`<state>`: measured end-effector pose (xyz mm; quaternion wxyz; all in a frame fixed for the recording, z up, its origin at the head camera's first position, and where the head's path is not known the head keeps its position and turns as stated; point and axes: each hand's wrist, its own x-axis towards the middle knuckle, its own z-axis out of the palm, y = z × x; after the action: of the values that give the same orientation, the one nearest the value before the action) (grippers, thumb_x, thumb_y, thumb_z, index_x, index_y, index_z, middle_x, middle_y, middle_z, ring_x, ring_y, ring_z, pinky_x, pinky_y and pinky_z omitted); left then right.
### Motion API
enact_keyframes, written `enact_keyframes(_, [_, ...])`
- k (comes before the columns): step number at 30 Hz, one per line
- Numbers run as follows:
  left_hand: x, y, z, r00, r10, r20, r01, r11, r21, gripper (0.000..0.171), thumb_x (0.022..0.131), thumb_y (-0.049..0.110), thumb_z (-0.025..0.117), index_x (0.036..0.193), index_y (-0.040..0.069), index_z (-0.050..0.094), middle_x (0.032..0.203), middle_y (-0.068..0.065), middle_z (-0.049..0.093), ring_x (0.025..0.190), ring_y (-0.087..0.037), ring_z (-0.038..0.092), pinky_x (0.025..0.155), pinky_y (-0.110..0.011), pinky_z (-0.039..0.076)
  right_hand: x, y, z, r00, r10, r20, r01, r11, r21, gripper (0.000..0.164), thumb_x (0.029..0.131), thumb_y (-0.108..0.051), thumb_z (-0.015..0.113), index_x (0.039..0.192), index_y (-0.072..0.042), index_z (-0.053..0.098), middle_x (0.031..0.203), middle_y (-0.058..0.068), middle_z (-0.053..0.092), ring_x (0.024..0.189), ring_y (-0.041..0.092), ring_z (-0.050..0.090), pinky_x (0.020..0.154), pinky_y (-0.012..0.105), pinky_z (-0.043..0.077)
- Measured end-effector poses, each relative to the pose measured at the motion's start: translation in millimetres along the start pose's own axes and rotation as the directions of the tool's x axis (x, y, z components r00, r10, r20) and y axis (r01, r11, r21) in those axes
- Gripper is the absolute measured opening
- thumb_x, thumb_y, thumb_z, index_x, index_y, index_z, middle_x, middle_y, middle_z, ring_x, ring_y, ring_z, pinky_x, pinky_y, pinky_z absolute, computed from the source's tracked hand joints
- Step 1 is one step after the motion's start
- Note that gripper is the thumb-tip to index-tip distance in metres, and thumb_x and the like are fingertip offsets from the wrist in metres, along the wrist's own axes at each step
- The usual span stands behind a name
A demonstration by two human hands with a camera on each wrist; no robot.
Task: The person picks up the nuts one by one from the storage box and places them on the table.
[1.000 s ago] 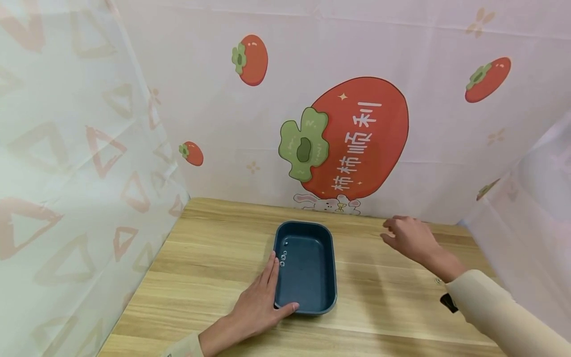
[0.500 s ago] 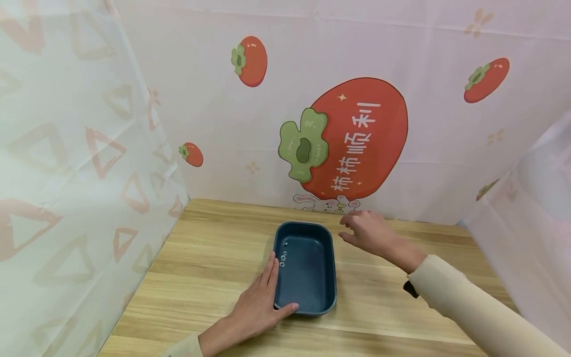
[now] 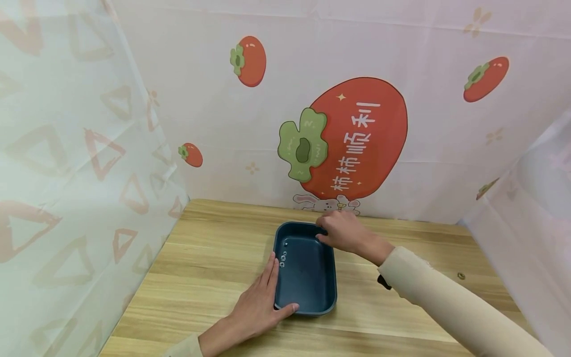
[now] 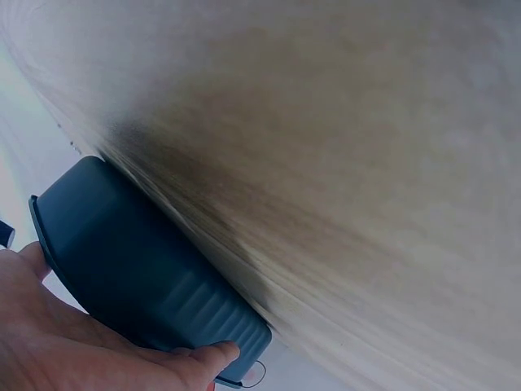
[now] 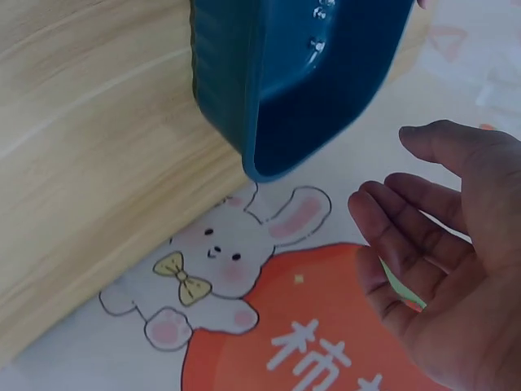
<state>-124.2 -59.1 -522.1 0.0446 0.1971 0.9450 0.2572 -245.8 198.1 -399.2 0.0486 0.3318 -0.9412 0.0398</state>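
A dark blue rectangular tray [image 3: 308,280] stands on the wooden table, with several small shiny ring-like pieces [image 3: 283,258] along its left inner side. My left hand [image 3: 254,305] lies against the tray's left side, fingers extended, thumb on the near rim; the left wrist view shows the fingers along its ribbed outer wall [image 4: 163,261]. Over the far right corner of the tray hovers my right hand [image 3: 343,232]. In the right wrist view its fingers are loosely bent, apart from the thumb [image 5: 444,142], and nothing shows between them.
A small metallic ring-like piece [image 3: 461,275] lies on the right part of the table [image 3: 223,233]. Behind rises a white sheet [image 3: 214,89] printed with persimmons and a rabbit; more printed sheet [image 3: 67,163] bounds the left side.
My right hand has swept left from the right side of the table to the tray's far right corner. The left hand and the tray have stayed put.
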Motion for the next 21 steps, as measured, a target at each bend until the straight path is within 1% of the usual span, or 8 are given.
enact_keyframes(3, [0.2,-0.4,0.5,1.0,0.0,0.001,0.0,1.0,0.007,0.112,0.096,0.071,0.062,0.17,0.004,0.012,0.179,-0.011,0.0,0.156,-0.039,0.034,0.113,-0.058,0.046,6.9,-4.6,5.3,0.999,-0.011,0.049,0.009,1.0,0.027,0.024,0.095,-0.025,0.082,0.11,-0.006,0.081,0.096,0.005,0.078,0.076,0.016,0.068,0.069,0.034,0.061])
enact_keyframes(5, [0.4,-0.8,0.7,1.0,0.0,0.002,0.0,1.0,0.011,0.112,0.096,0.071,0.062,0.17,0.004,0.012,0.179,-0.011,0.0,0.156,-0.039,0.034,0.113,-0.057,0.046,10.9,-7.7,9.2,0.997,-0.024,0.076,0.021,0.999,0.041,0.021,0.096,-0.025,0.081,0.106,-0.007,0.081,0.09,0.004,0.076,0.072,0.015,0.066,0.066,0.033,0.059])
enact_keyframes(8, [0.5,-0.9,0.6,1.0,0.0,0.003,0.0,1.0,0.008,0.112,0.096,0.071,0.061,0.17,0.004,0.012,0.179,-0.011,0.0,0.156,-0.038,0.034,0.113,-0.057,0.046,16.1,-12.3,16.4,0.993,-0.034,0.112,0.029,0.998,0.052,0.019,0.096,-0.027,0.08,0.104,-0.01,0.082,0.086,0.002,0.075,0.068,0.012,0.062,0.062,0.03,0.056])
enact_keyframes(10, [0.6,-1.2,0.3,1.0,0.0,0.006,0.0,1.0,0.005,0.111,0.096,0.071,0.061,0.17,0.004,0.013,0.179,-0.011,0.0,0.155,-0.039,0.034,0.112,-0.058,0.047,19.0,-15.5,21.8,0.991,-0.04,0.125,0.033,0.998,0.056,0.019,0.096,-0.028,0.08,0.104,-0.011,0.082,0.088,0.002,0.077,0.068,0.011,0.063,0.063,0.029,0.056])
enact_keyframes(12, [0.7,-1.3,0.1,1.0,0.001,0.008,-0.001,1.0,0.002,0.111,0.096,0.071,0.062,0.17,0.003,0.013,0.179,-0.011,0.0,0.155,-0.039,0.034,0.112,-0.058,0.047,21.3,-18.5,27.2,0.99,-0.039,0.137,0.031,0.998,0.063,0.022,0.096,-0.028,0.081,0.108,-0.01,0.082,0.094,0.003,0.079,0.072,0.011,0.065,0.066,0.03,0.058])
enact_keyframes(15, [1.1,-1.6,0.1,1.0,0.003,0.01,-0.003,1.0,0.005,0.111,0.096,0.071,0.062,0.17,0.003,0.013,0.179,-0.01,-0.001,0.155,-0.039,0.034,0.112,-0.058,0.047,24.5,-23.4,34.8,0.987,-0.042,0.154,0.03,0.996,0.08,0.025,0.096,-0.027,0.081,0.112,-0.008,0.082,0.099,0.005,0.079,0.078,0.013,0.069,0.073,0.032,0.061])
enact_keyframes(19, [1.4,-1.3,-0.3,1.0,0.001,0.013,-0.001,1.0,0.009,0.112,0.096,0.071,0.061,0.17,0.004,0.012,0.179,-0.01,-0.001,0.156,-0.038,0.034,0.113,-0.058,0.046,29.0,-29.9,44.0,0.983,-0.038,0.18,0.015,0.992,0.123,0.026,0.096,-0.025,0.081,0.114,-0.007,0.081,0.1,0.005,0.079,0.08,0.012,0.069,0.076,0.033,0.062])
enact_keyframes(21, [1.4,-1.1,-0.5,1.0,0.001,0.015,-0.001,1.0,0.01,0.112,0.096,0.072,0.061,0.17,0.004,0.012,0.179,-0.01,-0.001,0.156,-0.038,0.034,0.113,-0.058,0.046,31.2,-32.7,48.3,0.981,-0.035,0.192,0.005,0.989,0.151,0.025,0.095,-0.023,0.082,0.114,-0.006,0.081,0.098,0.004,0.078,0.078,0.012,0.068,0.076,0.033,0.062])
